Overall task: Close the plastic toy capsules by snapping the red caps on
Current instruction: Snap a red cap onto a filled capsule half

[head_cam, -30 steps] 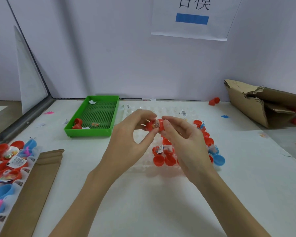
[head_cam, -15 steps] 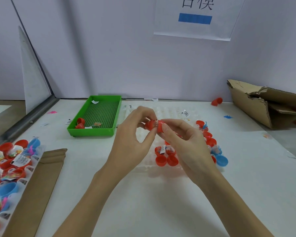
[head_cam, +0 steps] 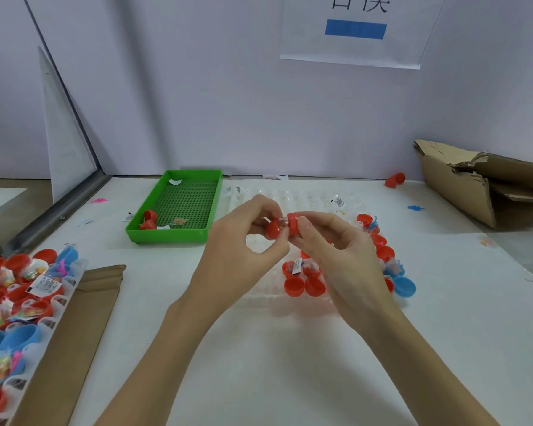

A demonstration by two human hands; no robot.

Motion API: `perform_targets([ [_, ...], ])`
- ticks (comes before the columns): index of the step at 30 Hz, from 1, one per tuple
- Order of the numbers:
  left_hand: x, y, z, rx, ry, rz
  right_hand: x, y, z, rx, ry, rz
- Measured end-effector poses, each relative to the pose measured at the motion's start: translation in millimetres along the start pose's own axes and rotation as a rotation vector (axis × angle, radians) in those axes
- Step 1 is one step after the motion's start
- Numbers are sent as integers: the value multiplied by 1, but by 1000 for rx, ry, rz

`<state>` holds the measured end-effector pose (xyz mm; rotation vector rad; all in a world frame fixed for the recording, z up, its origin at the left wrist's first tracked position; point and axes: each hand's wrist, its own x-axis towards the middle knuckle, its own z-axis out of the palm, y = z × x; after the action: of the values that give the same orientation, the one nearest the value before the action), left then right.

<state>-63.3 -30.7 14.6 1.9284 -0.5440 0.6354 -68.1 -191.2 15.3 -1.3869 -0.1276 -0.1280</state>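
Above the table's middle my left hand point(head_cam: 246, 247) pinches a red capsule half point(head_cam: 274, 229) with a small toy showing at its mouth. My right hand point(head_cam: 336, 250) pinches a red cap point(head_cam: 293, 224) against that half; a narrow gap with the toy shows between them. Below the hands lies a clear plastic tray point(head_cam: 259, 290) holding several open red halves point(head_cam: 294, 286) and a blue half point(head_cam: 405, 286), some with toys and labels inside.
A green tray point(head_cam: 211, 207) with red halves stands at the back left. Another tray of red and blue capsules point(head_cam: 16, 302) sits at the left edge beside a cardboard strip point(head_cam: 83, 318). A torn cardboard box point(head_cam: 462, 192) lies back right, a loose red capsule point(head_cam: 395, 179) near it.
Both hands have stayed together over the tray, working the cap against the capsule half; the pair sits slightly higher and the halves are turned a little.
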Motion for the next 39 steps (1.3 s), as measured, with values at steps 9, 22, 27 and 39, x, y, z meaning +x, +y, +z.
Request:
perform_targets([
  [9,-1,-1,3,-201,17,-86,1,1,-1,42,4,21],
  [22,-2,-3,-1,-144,-26,-39,2,3,-3,25,-10,22],
  [27,-3,-5,-3,-99,2,-35,2,3,-7,-57,-61,61],
  [39,-8,-3,11,110,66,163,-2,-7,-9,551,-243,333],
])
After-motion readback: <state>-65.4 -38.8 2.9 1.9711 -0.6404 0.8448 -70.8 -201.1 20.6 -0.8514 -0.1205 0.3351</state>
